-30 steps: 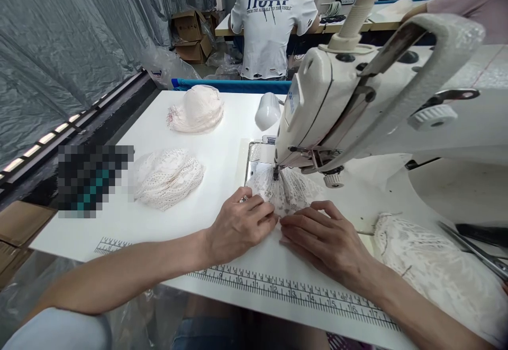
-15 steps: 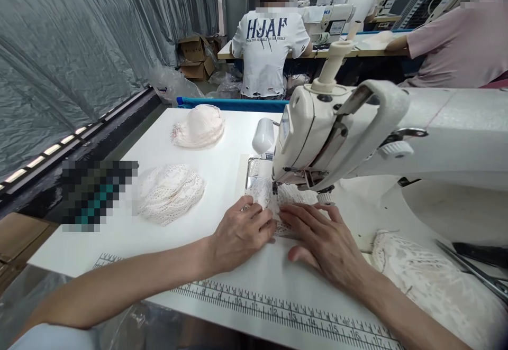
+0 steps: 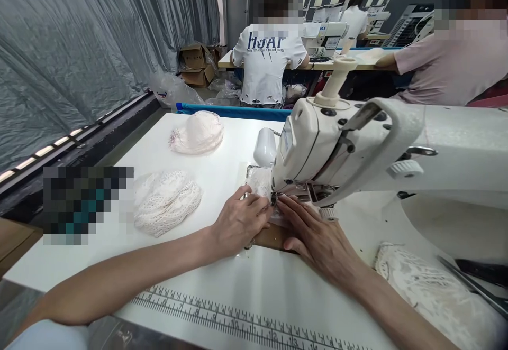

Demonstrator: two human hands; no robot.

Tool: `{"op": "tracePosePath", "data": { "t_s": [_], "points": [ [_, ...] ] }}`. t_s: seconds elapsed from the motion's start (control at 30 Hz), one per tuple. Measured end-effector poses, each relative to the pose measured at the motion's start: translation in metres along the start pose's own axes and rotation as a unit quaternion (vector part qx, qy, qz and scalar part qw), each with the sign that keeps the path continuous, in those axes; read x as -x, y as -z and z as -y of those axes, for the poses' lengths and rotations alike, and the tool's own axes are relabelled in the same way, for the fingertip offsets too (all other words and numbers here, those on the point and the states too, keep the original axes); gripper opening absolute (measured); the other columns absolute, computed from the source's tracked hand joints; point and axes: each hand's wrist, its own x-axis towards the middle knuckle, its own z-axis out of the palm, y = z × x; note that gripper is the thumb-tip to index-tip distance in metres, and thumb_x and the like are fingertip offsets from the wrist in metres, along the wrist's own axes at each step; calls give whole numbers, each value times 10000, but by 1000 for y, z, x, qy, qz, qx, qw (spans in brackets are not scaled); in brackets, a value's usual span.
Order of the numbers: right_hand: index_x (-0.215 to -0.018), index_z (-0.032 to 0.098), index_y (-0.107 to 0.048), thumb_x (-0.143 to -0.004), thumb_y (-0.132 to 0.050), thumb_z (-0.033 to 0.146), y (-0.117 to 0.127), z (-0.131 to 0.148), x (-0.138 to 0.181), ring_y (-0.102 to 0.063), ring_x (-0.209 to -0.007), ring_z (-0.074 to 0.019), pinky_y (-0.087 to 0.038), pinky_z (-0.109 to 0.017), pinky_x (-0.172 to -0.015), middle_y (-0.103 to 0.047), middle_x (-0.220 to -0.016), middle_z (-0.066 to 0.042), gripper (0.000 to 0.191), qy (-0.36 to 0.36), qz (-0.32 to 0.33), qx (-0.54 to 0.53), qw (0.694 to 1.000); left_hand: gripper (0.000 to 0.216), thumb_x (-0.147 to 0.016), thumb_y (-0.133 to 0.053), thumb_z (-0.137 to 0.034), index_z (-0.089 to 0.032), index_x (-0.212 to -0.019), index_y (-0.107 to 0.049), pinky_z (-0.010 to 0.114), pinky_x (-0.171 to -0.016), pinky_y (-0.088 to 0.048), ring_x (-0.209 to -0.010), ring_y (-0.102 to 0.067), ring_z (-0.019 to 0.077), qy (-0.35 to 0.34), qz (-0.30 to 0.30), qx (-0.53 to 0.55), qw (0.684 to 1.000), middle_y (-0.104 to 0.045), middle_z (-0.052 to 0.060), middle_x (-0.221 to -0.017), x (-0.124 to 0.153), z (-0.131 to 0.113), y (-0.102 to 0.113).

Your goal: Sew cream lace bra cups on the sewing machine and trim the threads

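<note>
A piece of white lace fabric [image 3: 260,179] lies under the needle area of a white sewing machine [image 3: 301,144]. My left hand [image 3: 242,220] is at its left edge, fingers bent and closed on the lace just in front of the presser foot [image 3: 273,197]. On the other side, my right hand [image 3: 317,233] lies flat over the fabric, fingers stretched out and thumb apart. Most of the lace near my fingertips is hidden by the hands. Between the wrists a brown strip of the machine bed [image 3: 273,237] shows.
Two lace cup-shaped pieces, one smooth [image 3: 198,132] and one patterned [image 3: 166,202], lie left on the white table [image 3: 190,276]. More lace [image 3: 428,286] and dark-handled scissors [image 3: 472,281] are at the right. A printed ruler [image 3: 238,324] runs along the front. Co-workers [image 3: 264,64] sit beyond.
The lace has moved away from me under the presser foot, and both hands have shifted slightly forward with it. The brown strip between the hands is now uncovered. The view has tilted up a little.
</note>
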Motion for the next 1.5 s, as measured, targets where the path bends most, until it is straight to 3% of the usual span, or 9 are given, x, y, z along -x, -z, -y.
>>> {"op": "tracePosePath", "data": {
  "t_s": [0.23, 0.4, 0.6, 0.87, 1.0, 1.17, 1.27, 1.4, 1.5],
  "points": [
    [-1253, 131, -474, -935, -268, 522, 10, 7, 4, -556, -1039, -279, -285, -503, -922, -575, -1222, -167, 544, 52, -40, -26, 998, 168, -907, -432, -112, -110, -1000, -572, 377, -979, -389, -999, -559, 169, -11, -8, -20, 1000, -625, 78, -982, 2, -11, 4],
    [-1105, 119, -564, -941, -272, 501, 15, 14, 6, -592, -937, -240, -275, -470, -911, -628, -1126, -148, 508, 28, -68, -74, 995, 187, -876, -427, -34, -94, -957, -584, 346, -925, -429, -907, -574, 148, -30, -4, -19, 999, -617, 58, -901, 4, -15, 6],
    [-1092, 148, -584, -945, -273, 492, 14, 14, 6, -589, -934, -248, -284, -465, -878, -631, -1131, -150, 487, 19, -76, -64, 995, 183, -860, -439, -18, -83, -939, -591, 338, -874, -446, -838, -579, 143, -35, -8, -21, 999, -608, 45, -851, 3, -14, 7],
    [-1159, 131, -538, -956, -318, 438, 7, 10, 5, -586, -964, -253, -251, -474, -915, -624, -1153, -142, 429, -14, -87, -14, 996, 158, -903, -427, -111, -94, -968, -570, 373, -945, -396, -945, -564, 168, -4, -1, -24, 1000, -607, 66, -909, 3, -11, 3],
    [-1133, 138, -550, -959, -324, 409, 5, 8, 4, -564, -1012, -264, -254, -465, -911, -635, -1120, -137, 393, -33, -86, -12, 996, 196, -897, -394, -67, -114, -1021, -538, 378, -978, -356, -991, -548, 167, -8, -1, -32, 999, -606, 71, -970, -1, -2, 0],
    [-1106, 138, -561, -942, -387, 401, 5, 8, 0, -589, -927, -247, -268, -457, -887, -645, -1070, -144, 355, -30, -85, 3, 996, 248, -853, -351, 32, -114, -838, -552, 334, -833, -408, -763, -564, 140, 18, 30, -70, 997, -610, 49, -817, -9, 14, -4],
    [-1054, 127, -579, -918, -442, 419, 9, 11, -2, -601, -862, -238, -293, -443, -847, -653, -1037, -139, 350, -17, -93, 8, 996, 282, -822, -353, 64, -121, -678, -510, 317, -730, -418, -674, -545, 143, 24, 50, -78, 995, -593, 46, -724, 0, 11, 5],
    [-1006, 124, -595, -889, -491, 441, 14, 21, -2, -590, -850, -238, -340, -400, -771, -658, -1004, -128, 353, 16, -111, -4, 994, 219, -796, -386, 52, -104, -797, -540, 358, -852, -408, -900, -563, 184, 6, 43, -45, 998, -597, 130, -1051, 31, -14, 29],
    [-939, 142, -617, -904, -494, 250, 16, 28, 0, -586, -814, -202, -375, -342, -690, -669, -931, -87, 167, 60, -129, -18, 990, 220, -724, -437, 47, -115, -847, -522, 392, -941, -373, -983, -546, 199, 8, 101, -1, 995, -558, 142, -1146, 57, -33, 50]
  ]
}}
